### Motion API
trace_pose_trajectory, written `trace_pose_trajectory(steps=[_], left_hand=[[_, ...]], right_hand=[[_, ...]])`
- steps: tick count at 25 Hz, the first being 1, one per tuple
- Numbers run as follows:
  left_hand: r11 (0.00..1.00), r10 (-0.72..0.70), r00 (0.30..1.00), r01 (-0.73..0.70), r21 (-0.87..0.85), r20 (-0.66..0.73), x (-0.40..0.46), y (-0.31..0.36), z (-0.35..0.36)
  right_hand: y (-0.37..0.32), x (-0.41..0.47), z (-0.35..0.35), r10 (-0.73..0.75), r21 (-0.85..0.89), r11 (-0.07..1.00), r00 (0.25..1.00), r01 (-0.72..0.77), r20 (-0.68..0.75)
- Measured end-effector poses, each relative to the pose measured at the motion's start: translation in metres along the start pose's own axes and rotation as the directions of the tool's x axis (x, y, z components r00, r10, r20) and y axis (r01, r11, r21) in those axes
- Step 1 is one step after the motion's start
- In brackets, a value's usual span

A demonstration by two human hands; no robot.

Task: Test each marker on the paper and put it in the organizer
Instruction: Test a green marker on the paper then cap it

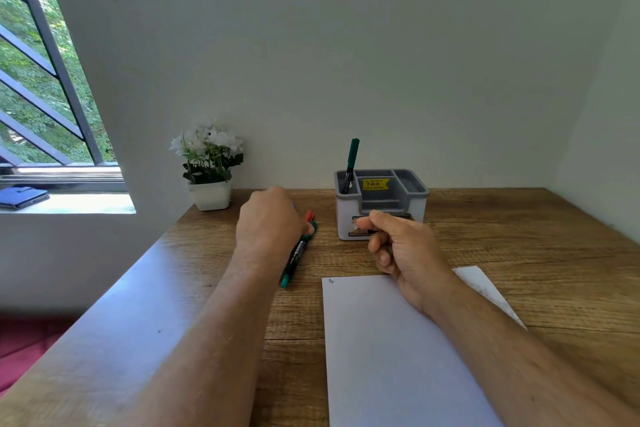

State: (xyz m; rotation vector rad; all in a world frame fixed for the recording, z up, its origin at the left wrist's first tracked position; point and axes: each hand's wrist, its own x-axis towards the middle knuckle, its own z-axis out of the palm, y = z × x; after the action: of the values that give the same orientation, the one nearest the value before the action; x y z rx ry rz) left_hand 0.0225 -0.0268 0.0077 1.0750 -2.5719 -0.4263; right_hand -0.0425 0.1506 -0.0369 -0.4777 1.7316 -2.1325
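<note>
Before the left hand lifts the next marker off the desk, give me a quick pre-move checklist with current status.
1. Left hand on the loose markers: ok, though its grip is hidden.
2. Right hand free: cannot tell, fingers curled, contents hidden.
3. Paper has blank space for testing: ok.
4. Organizer upright with open compartments: ok.
5. Green marker already standing in the organizer: ok.

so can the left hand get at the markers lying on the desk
Probably yes: the left hand is already over the markers on the desk, apparently touching them, with nothing between. Whether it grips one is hidden.
</note>
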Motion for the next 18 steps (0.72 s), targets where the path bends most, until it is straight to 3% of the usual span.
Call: trace_pose_trajectory(steps=[4, 10, 15, 18], left_hand=[[0.986, 0.03, 1.0, -0.029, 0.166, -0.004, -0.006, 0.006, 0.016], [0.982, 0.028, 0.998, -0.038, 0.185, 0.055, -0.008, 0.014, 0.024], [1.0, 0.018, 0.994, -0.016, 0.016, -0.109, -0.015, 0.013, 0.014], [0.974, 0.03, 0.969, -0.083, -0.21, -0.243, -0.018, 0.013, 0.001]], right_hand=[[0.0, 0.0, 0.001, 0.0, -0.006, 1.0, 1.0, 0.0, 0.0], [0.001, 0.0, 0.001, 0.0, -0.031, 1.0, 1.0, 0.0, -0.007], [0.001, -0.001, 0.001, -0.01, -0.024, 1.0, 1.0, 0.01, 0.002], [0.001, -0.002, 0.002, -0.009, -0.041, 0.999, 1.0, 0.009, -0.007]])
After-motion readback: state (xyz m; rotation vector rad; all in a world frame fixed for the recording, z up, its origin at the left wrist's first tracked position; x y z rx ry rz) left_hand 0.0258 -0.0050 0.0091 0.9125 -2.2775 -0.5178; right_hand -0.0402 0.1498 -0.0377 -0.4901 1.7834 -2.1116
